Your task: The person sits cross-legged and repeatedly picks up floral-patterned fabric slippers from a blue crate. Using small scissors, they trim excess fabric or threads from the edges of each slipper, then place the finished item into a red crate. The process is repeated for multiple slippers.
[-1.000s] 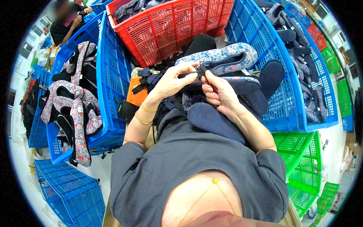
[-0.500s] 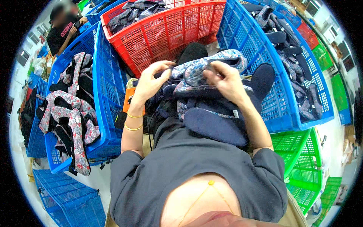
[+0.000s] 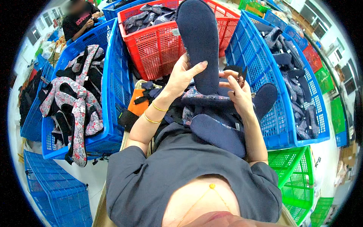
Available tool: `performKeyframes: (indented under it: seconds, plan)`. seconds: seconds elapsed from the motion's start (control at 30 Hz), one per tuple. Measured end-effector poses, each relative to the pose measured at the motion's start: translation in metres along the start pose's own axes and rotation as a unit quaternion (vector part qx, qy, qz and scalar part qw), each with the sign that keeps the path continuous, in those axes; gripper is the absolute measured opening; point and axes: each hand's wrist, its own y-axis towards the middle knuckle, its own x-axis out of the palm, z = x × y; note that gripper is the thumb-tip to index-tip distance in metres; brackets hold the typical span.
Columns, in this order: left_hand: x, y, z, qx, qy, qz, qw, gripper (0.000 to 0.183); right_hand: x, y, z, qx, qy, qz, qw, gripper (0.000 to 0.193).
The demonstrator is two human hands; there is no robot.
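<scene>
My left hand (image 3: 180, 78) grips a slipper (image 3: 198, 41) raised on end, its navy sole toward me and my thumb across it. The slipper's upper is mostly hidden behind the sole. Just right of its lower end, my right hand (image 3: 242, 94) has curled fingers, with a small black piece (image 3: 241, 72) at the fingertips; its kind is unclear. Below both hands, more slippers lie on my lap. One shows its navy sole (image 3: 217, 134), another a blue-and-pink patterned side (image 3: 206, 99), and a further navy sole (image 3: 264, 100) sticks out to the right.
Blue crates of floral slippers (image 3: 77, 98) and dark slippers (image 3: 291, 83) flank me. Ahead stands a red crate (image 3: 151, 51) with more slippers. An orange item (image 3: 138, 101) lies beside my left forearm. Green crates (image 3: 291, 174) stand lower right. Another person (image 3: 77, 22) works at far left.
A slipper now stands raised in my left hand, sole toward me; before, both hands were on a patterned slipper low over my lap. My right hand has come away, the black piece at its fingertips.
</scene>
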Motion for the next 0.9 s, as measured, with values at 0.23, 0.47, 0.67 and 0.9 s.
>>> performKeyframes:
  seconds: [0.23, 0.47, 0.67, 0.9]
  plan:
    - [-0.032, 0.013, -0.009, 0.061, 0.161, 0.016, 0.985, 0.047, -0.008, -0.001, 0.005, -0.013, -0.097, -0.045, 0.994, 0.02]
    - [-0.07, -0.003, -0.004, -0.102, -0.191, -0.147, 0.965, 0.055, -0.017, -0.004, -0.002, -0.032, -0.028, -0.03, 0.999, 0.018]
    - [-0.085, -0.014, -0.03, -0.071, -0.334, -0.218, 0.914, 0.076, -0.03, -0.004, -0.013, -0.047, -0.031, -0.035, 0.998, 0.017]
    - [-0.04, 0.068, 0.034, 0.007, 0.018, 0.008, 1.0, 0.047, -0.061, -0.005, -0.027, -0.061, -0.134, 0.033, 0.989, 0.018]
